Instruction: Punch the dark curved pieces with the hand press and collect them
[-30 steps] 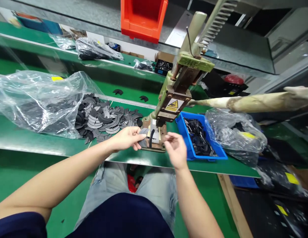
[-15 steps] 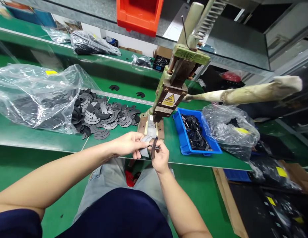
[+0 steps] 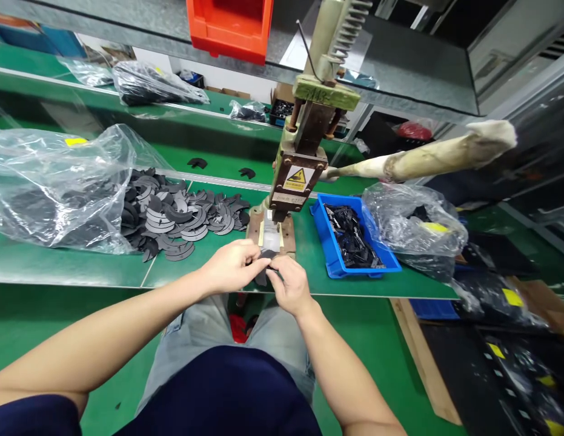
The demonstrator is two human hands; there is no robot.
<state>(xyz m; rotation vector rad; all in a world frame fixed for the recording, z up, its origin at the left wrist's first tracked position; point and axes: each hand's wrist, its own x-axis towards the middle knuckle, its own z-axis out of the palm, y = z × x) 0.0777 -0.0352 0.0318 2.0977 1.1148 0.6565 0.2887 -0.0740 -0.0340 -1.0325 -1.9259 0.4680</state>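
- Table (image 3: 100,266): carries press, pile, bin.
- Press (image 3: 288,175): upright; part held in front, not under it.
- Pile (image 3: 177,215): many loose curved pieces, presumably left to handle.
- Bin (image 3: 361,271): black pieces; whether finished, cannot tell.
- Left hand (image 3: 234,264), right hand (image 3: 291,283): fingers pinching one part.
- Part (image 3: 262,278): dark, between hands; judged unfinished.
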